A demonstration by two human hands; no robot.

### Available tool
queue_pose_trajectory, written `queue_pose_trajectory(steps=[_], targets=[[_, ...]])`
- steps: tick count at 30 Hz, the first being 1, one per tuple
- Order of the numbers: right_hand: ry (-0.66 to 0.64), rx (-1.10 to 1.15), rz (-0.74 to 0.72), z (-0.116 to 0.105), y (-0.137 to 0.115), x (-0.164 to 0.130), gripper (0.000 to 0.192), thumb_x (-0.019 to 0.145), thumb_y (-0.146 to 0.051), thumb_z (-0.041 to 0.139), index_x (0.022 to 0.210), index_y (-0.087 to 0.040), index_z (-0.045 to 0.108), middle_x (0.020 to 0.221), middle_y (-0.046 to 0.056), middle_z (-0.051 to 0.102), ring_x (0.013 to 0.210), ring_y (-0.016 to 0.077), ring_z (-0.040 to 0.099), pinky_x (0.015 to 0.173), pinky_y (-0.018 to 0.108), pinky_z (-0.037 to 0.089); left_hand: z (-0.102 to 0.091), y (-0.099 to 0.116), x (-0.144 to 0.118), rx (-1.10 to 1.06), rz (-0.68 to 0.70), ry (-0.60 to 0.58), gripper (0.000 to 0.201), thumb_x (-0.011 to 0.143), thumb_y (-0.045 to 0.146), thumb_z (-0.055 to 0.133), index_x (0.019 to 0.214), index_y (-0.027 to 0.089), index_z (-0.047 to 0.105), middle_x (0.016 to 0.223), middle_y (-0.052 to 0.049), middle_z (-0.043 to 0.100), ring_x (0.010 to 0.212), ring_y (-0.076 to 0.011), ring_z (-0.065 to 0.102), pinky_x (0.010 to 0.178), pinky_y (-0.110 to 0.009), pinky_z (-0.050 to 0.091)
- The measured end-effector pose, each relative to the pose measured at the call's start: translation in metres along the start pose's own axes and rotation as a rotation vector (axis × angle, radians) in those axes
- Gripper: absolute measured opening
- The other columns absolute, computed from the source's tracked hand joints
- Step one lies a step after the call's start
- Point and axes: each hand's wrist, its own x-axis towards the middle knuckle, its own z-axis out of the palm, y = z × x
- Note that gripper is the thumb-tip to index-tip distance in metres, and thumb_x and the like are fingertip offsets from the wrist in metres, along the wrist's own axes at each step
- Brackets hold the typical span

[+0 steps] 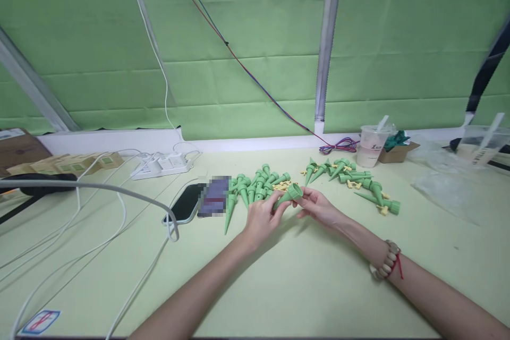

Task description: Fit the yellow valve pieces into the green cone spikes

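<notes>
My left hand (261, 220) is closed around a green plastic watering spike (289, 195), its wide open end tilted up to the right. My right hand (319, 206) is at that open end with thumb and fingertips pinched together; what lies between them is too small to make out. Just beyond my left hand lies a pile of similar green spikes (258, 180), with small yellow plastic pieces (283, 185) beside it. A second group of green spikes (340, 169), with yellow parts among them, lies to the right, past my right hand.
Two phones, one dark-screened (187, 204) and one blurred (214, 196), lie left of the pile. White cables (119, 223) cross the left side from a power strip (161, 164). A drink cup (370, 146), a small cardboard box (398, 153) and clear plastic bags (446, 191) stand at right.
</notes>
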Motion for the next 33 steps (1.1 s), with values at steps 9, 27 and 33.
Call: queue_pose_trajectory(steps=[9,27,33], targets=[[0.192,-0.661,-0.437,-0.001,0.017,-0.001,0.023,0.081,-0.033,0.054,0.068,-0.015,0.049,0.075,0.003,0.045,0.066,0.0103,0.047,0.056,0.023,0.048,0.014,-0.001,-0.002,-0.072,-0.152,-0.095,0.04,0.088,0.048,0.023,0.091,0.018,0.05,0.066,0.0,0.054,0.059,-0.0093,0.044,0.058,-0.019,0.024],[0.165,-0.096,0.086,0.0,0.0,0.004,0.039,0.052,-0.035,0.077,0.078,-0.009,0.063,0.077,0.004,0.061,0.072,0.011,0.056,0.057,0.02,0.051,0.015,-0.003,0.0,-0.073,-0.15,-0.05,0.033,0.089,0.041,0.024,0.102,0.024,0.049,0.063,0.003,0.051,0.057,-0.0074,0.042,0.059,-0.019,0.024],[0.279,-0.052,0.122,0.006,0.003,0.004,0.047,0.051,-0.033,0.078,0.085,-0.009,0.058,0.067,0.0,0.057,0.064,0.009,0.056,0.057,0.019,0.049,0.017,-0.001,0.0,-0.061,-0.182,-0.044,0.038,0.089,0.045,0.022,0.091,0.02,0.05,0.071,0.002,0.054,0.063,-0.008,0.043,0.059,-0.019,0.024]])
